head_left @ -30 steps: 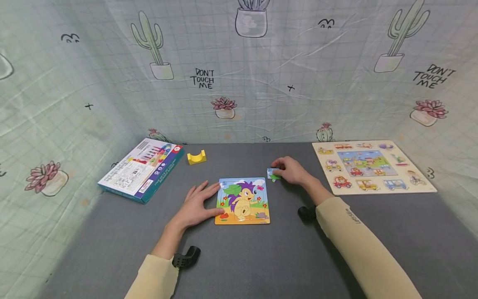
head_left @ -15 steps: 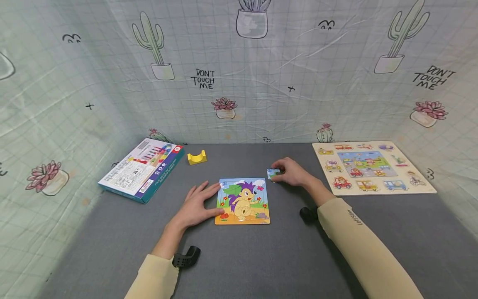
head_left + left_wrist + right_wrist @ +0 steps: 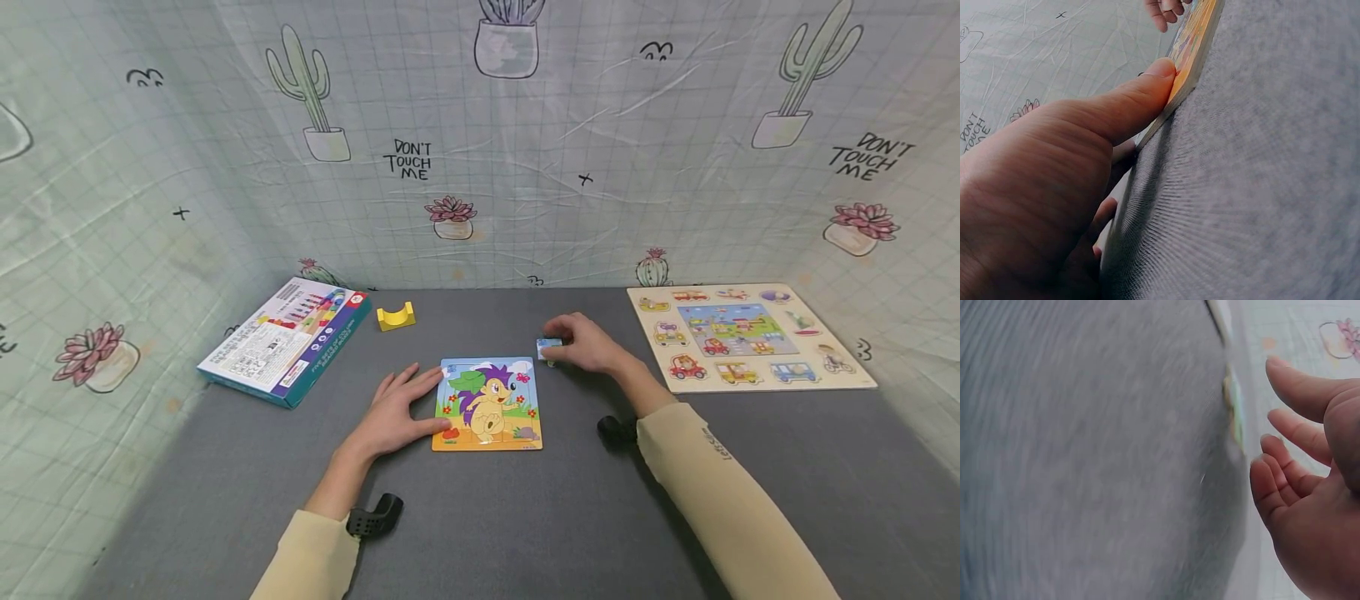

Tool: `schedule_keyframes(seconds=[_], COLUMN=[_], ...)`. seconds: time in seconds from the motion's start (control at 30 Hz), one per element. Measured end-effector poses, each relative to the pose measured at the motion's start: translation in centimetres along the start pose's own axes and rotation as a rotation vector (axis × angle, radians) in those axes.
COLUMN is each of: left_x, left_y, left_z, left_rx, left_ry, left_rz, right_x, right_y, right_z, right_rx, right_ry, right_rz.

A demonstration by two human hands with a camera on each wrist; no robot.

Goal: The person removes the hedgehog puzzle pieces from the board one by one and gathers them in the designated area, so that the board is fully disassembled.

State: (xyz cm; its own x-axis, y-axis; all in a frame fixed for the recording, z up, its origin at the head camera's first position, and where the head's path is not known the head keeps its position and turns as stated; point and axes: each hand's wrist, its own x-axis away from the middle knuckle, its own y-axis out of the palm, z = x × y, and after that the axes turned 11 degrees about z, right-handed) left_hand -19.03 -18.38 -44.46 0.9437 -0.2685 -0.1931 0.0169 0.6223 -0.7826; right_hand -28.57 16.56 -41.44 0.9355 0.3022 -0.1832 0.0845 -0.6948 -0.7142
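While left hand (image 3: 392, 417), fingers spread, steadies puzzle (image 3: 491, 406), right hand (image 3: 587, 344) hovers, fingertips apart; small piece (image 3: 545, 345) best pinched by edges.

a wrinkled, grid-lined sheet (image 3: 540, 242) printed with potted cacti (image 3: 813, 67) stands behind a grey tabletop (image 3: 487, 525).

PLACE: screened-off work nook | ROOM: unclear | cactus-print sheeting (image 3: 517, 133) behind and beside grey tabletop (image 3: 495, 525)

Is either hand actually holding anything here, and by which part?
Nothing is gripped: the left hand only rests at the left edge of the hedgehog puzzle; the right hand is at a small puzzle piece but not closed on it.
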Motion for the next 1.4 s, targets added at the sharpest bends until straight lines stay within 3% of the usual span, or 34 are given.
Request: schedule_keyframes(seconds=[0.3,0.8,1.1,1.4], left_x=[-0.1,-0.1,0.0,0.1], left_y=[0.1,-0.2,-0.1,0.0], left_z=[0.0,0.1,0.1,0.1], left_rx=[-0.002,0.015,-0.003,0.003], left_ry=[0.004,0.004,0.004,0.005], left_rz=[0.003,0.002,-0.004,0.007], right_x=[0.5,0.8,1.3,1.5], right_y=[1.3,5.1,6.9,7.6], right_z=[-2.5,-6.5,-7.1,-7.4], right_rx=[-0.09,-0.167,-0.109,0.036], right_ry=[0.015,-0.003,-0.013,0.018], right_rz=[0.027,-0.038,-0.044,-0.032])
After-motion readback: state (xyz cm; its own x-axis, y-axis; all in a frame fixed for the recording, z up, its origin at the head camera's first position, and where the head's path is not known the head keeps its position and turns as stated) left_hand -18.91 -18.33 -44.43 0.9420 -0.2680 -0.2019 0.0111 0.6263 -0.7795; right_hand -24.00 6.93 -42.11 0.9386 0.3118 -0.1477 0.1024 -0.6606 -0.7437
